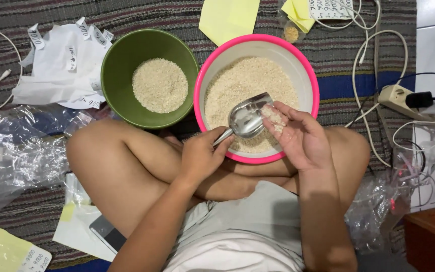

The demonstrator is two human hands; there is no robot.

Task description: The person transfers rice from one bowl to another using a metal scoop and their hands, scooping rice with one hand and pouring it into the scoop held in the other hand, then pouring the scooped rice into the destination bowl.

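A pink-rimmed white bowl [308,65] full of pale grain stands in front of my crossed legs. My left hand [200,153] grips the handle of a small metal scoop [247,118] held over the bowl's near side. My right hand [300,136] is cupped beside the scoop's mouth, palm up, with a small heap of grain [274,117] on its fingers. To the left, a green bowl [119,55] holds a smaller mound of the same grain.
Clear plastic bags [16,151] lie at left, torn white paper with labels [61,65] behind them. Yellow sheets [227,17] sit at the top. A power strip [399,95] and white cables run at right. A phone [106,232] lies by my left knee.
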